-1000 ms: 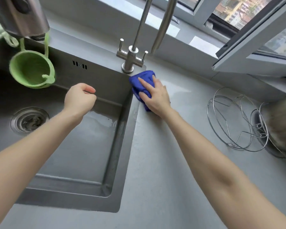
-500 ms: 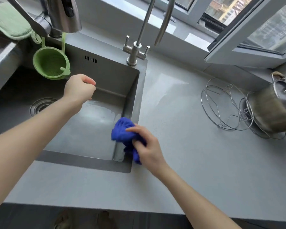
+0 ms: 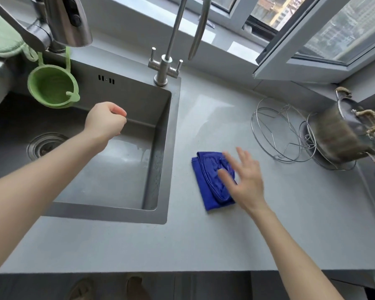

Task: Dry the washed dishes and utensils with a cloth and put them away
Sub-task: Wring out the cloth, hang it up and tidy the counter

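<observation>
Two hands are showing: the left hand (image 3: pixel 105 122) is hovering over the sink (image 3: pixel 158 148), fingers curled in and gripping nothing. The right hand (image 3: pixel 245 180), fingers spread and blurred, is hanging over the folded blue cloth (image 3: pixel 206 176), which is lying on the countertop (image 3: pixel 204 245) just right of the sink.
</observation>
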Demonstrator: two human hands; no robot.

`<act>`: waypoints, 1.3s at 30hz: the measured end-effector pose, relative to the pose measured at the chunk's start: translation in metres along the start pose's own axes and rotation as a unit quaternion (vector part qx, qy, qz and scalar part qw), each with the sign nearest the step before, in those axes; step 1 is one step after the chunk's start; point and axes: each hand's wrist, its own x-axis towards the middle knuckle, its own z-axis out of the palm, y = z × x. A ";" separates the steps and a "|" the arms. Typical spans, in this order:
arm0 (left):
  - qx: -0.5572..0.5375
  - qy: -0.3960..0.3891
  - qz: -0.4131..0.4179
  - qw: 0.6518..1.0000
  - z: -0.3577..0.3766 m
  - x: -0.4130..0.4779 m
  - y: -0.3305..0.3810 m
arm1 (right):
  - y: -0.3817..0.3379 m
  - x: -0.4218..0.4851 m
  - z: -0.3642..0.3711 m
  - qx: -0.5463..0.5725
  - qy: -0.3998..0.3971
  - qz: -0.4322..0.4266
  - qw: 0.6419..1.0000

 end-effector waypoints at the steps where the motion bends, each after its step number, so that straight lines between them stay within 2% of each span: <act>1: 0.004 -0.003 -0.001 1.000 0.004 0.002 0.001 | -0.004 0.004 0.016 -0.056 -0.045 -0.028 0.997; 3: 0.008 -0.009 -0.003 1.000 0.011 0.006 0.003 | -0.003 0.012 0.040 -0.131 -0.078 -0.046 0.987; 8: 0.015 -0.004 -0.006 1.000 0.015 0.019 0.006 | 0.024 0.070 0.043 -0.120 -0.052 0.016 0.991; 13: 0.030 0.019 -0.004 0.999 0.007 0.030 -0.004 | 0.047 0.194 0.042 -0.109 -0.014 0.157 0.982; 15: 0.035 0.029 -0.007 0.999 0.004 0.034 -0.009 | 0.032 0.225 0.047 -0.104 -0.018 0.155 0.982; 17: 0.039 0.033 -0.011 0.999 0.003 0.039 -0.013 | -0.001 0.225 0.058 -0.103 -0.038 0.066 0.992; 19: 0.036 0.034 -0.020 0.999 0.004 0.041 -0.015 | -0.036 0.183 0.071 -0.092 -0.067 -0.078 0.990; 21: 0.036 0.032 -0.026 0.999 0.006 0.037 -0.015 | -0.060 0.110 0.081 -0.070 -0.072 -0.222 0.970; 23: 0.041 0.025 -0.026 0.999 0.007 0.031 -0.015 | -0.060 0.038 0.081 -0.063 -0.100 -0.325 0.938; 25: 0.043 0.014 -0.025 0.999 0.006 0.025 -0.014 | -0.038 0.000 0.070 -0.070 -0.143 -0.392 0.906; 26: 0.042 0.010 -0.023 0.999 0.006 0.023 -0.014 | -0.021 -0.005 0.062 -0.069 -0.149 -0.401 0.901; 27: 0.042 0.007 -0.019 0.999 0.005 0.020 -0.014 | -0.001 -0.004 0.055 -0.070 -0.141 -0.379 0.912; 28: 0.042 0.005 -0.015 0.999 0.003 0.018 -0.014 | 0.021 0.000 0.046 -0.072 -0.122 -0.315 0.938; 30: 0.042 -0.001 -0.004 0.999 -0.002 0.011 -0.015 | 0.071 0.009 0.024 -0.080 -0.052 -0.098 0.991; 31: 0.042 -0.005 0.001 0.999 -0.005 0.007 -0.016 | 0.094 0.007 0.012 -0.090 -0.020 0.027 0.995; 32: 0.041 -0.009 0.006 0.999 -0.008 0.003 -0.017 | 0.113 -0.002 0.002 -0.096 0.002 0.129 0.987; 34: 0.035 -0.014 0.010 0.999 -0.016 -0.005 -0.019 | 0.131 -0.033 -0.005 -0.089 0.055 0.269 0.957; 36: 0.028 -0.019 0.007 0.999 -0.026 -0.013 -0.026 | 0.114 -0.066 0.003 -0.092 0.107 0.392 0.909; 38: 0.024 -0.031 0.002 0.999 -0.035 -0.021 -0.033 | 0.069 -0.089 0.024 -0.077 0.111 0.482 0.866; 39: 0.022 -0.037 0.001 0.999 -0.040 -0.025 -0.037 | 0.037 -0.095 0.036 -0.075 0.101 0.481 0.868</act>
